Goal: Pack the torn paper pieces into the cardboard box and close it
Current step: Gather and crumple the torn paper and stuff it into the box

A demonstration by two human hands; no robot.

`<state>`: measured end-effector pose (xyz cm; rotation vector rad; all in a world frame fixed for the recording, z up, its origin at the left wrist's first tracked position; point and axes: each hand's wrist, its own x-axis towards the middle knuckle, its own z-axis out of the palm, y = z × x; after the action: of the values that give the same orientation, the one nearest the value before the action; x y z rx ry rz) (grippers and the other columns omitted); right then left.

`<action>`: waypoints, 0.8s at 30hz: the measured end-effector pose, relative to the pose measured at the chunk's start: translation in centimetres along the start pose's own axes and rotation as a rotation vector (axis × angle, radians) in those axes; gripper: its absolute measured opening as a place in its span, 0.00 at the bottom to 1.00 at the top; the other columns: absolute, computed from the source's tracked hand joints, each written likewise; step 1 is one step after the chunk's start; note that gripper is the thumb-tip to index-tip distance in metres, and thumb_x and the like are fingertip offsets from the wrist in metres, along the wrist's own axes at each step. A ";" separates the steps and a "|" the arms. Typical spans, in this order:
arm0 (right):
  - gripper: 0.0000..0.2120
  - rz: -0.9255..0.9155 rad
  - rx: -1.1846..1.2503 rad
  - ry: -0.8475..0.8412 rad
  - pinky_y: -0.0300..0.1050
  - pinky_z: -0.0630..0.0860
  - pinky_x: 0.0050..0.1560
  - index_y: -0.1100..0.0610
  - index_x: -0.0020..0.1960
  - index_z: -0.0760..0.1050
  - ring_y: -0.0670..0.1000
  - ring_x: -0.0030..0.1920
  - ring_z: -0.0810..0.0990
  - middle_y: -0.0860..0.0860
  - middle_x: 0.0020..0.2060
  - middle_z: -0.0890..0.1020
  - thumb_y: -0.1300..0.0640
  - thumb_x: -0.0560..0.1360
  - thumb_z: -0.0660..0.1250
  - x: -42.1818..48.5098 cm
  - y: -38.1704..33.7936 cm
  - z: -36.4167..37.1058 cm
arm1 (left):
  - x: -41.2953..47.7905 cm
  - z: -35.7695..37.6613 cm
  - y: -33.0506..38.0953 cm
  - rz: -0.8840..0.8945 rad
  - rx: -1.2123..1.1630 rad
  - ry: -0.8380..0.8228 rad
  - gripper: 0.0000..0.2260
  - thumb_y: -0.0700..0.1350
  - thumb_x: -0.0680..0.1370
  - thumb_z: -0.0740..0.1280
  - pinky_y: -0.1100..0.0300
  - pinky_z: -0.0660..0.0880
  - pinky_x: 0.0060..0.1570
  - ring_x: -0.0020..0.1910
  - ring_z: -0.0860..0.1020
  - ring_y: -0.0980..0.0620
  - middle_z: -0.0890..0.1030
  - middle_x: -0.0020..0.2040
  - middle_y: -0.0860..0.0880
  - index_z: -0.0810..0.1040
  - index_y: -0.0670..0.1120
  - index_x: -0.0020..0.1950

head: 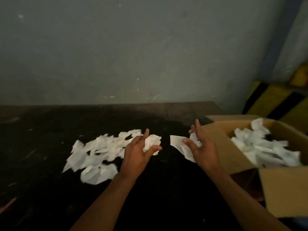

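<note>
A heap of torn white paper pieces lies on the dark table, left of centre. My left hand holds a crumpled bunch of paper between thumb and fingers, just right of the heap. My right hand grips another bunch of paper, a flat piece sticking out to its left. The open cardboard box stands at the right, flaps out, with several white pieces inside. My right hand is close to the box's left wall.
The dark, scuffed table runs back to a grey wall. A yellow and black striped object stands behind the box at the far right. The box's near flap hangs out toward me.
</note>
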<state>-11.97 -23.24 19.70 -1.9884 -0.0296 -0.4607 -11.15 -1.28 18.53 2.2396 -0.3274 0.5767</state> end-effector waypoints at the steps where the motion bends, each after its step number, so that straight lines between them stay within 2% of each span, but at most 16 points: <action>1: 0.36 -0.001 0.002 0.036 0.37 0.61 0.66 0.43 0.77 0.54 0.46 0.70 0.68 0.45 0.71 0.69 0.53 0.76 0.69 0.4 0.3 -1.8 | 0.8 1.3 1.5 0.023 -0.020 -0.016 0.36 0.66 0.69 0.65 0.57 0.69 0.64 0.63 0.74 0.50 0.78 0.63 0.47 0.68 0.49 0.73; 2: 0.35 -0.010 -0.005 0.077 0.37 0.62 0.66 0.45 0.76 0.56 0.45 0.69 0.69 0.45 0.70 0.71 0.53 0.75 0.69 0.8 0.7 -3.7 | 1.6 2.7 2.9 0.040 -0.042 -0.034 0.37 0.67 0.69 0.64 0.56 0.71 0.62 0.62 0.75 0.50 0.79 0.62 0.47 0.67 0.49 0.73; 5: 0.33 -0.038 -0.056 0.167 0.33 0.66 0.62 0.48 0.76 0.60 0.44 0.65 0.73 0.46 0.66 0.75 0.53 0.74 0.70 2.5 2.5 -9.5 | 3.9 7.3 7.6 0.106 -0.091 -0.065 0.36 0.65 0.69 0.65 0.63 0.71 0.56 0.58 0.76 0.52 0.79 0.59 0.47 0.66 0.49 0.73; 9: 0.33 -0.019 -0.125 0.211 0.45 0.68 0.66 0.45 0.75 0.58 0.47 0.66 0.74 0.46 0.65 0.76 0.51 0.75 0.69 5.4 6.2 -17.6 | 6.7 14.4 14.0 0.184 -0.130 -0.104 0.36 0.65 0.69 0.64 0.62 0.72 0.56 0.58 0.76 0.52 0.78 0.61 0.48 0.68 0.47 0.72; 11: 0.33 -0.006 -0.162 0.201 0.45 0.67 0.66 0.46 0.75 0.59 0.48 0.66 0.73 0.46 0.64 0.77 0.52 0.75 0.69 6.7 8.4 -21.6 | 7.8 18.6 16.8 0.194 -0.159 -0.143 0.35 0.65 0.70 0.64 0.58 0.75 0.57 0.56 0.77 0.53 0.79 0.60 0.47 0.70 0.47 0.71; 13: 0.32 0.033 -0.189 0.171 0.50 0.66 0.69 0.45 0.75 0.60 0.47 0.65 0.74 0.46 0.63 0.78 0.52 0.75 0.69 7.7 10.9 -25.5 | 8.2 23.0 19.0 0.182 -0.192 -0.164 0.32 0.64 0.71 0.66 0.54 0.76 0.57 0.57 0.78 0.53 0.79 0.60 0.48 0.73 0.46 0.69; 17: 0.28 0.119 -0.212 0.085 0.57 0.66 0.70 0.42 0.72 0.65 0.48 0.66 0.73 0.43 0.63 0.78 0.47 0.74 0.69 9.4 16.4 -30.7 | 8.5 30.2 22.4 0.128 -0.192 -0.189 0.28 0.62 0.71 0.70 0.60 0.72 0.58 0.57 0.77 0.54 0.80 0.60 0.51 0.76 0.48 0.65; 19: 0.26 0.118 -0.212 0.045 0.54 0.69 0.69 0.44 0.71 0.67 0.49 0.66 0.74 0.45 0.65 0.77 0.47 0.75 0.68 10.0 18.7 -32.1 | 8.4 32.9 23.2 0.083 -0.163 -0.223 0.27 0.64 0.71 0.68 0.60 0.72 0.58 0.57 0.76 0.57 0.79 0.60 0.53 0.77 0.50 0.64; 21: 0.26 0.110 -0.219 0.018 0.45 0.68 0.66 0.47 0.71 0.68 0.49 0.65 0.74 0.46 0.65 0.77 0.49 0.75 0.69 10.5 20.5 -32.9 | 8.1 35.0 23.3 0.027 -0.129 -0.283 0.31 0.67 0.70 0.66 0.55 0.73 0.61 0.60 0.75 0.54 0.77 0.63 0.53 0.74 0.50 0.67; 24: 0.26 0.132 -0.258 -0.074 0.45 0.67 0.66 0.48 0.72 0.66 0.50 0.66 0.73 0.48 0.66 0.75 0.49 0.76 0.68 10.9 23.0 -33.0 | 7.7 36.9 23.2 -0.037 0.048 -0.416 0.36 0.65 0.73 0.65 0.52 0.64 0.68 0.71 0.66 0.49 0.66 0.74 0.50 0.61 0.51 0.76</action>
<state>-6.86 -64.45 16.01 -2.2440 0.1198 -0.3174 -2.85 -44.63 15.29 2.3974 -0.4832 0.0936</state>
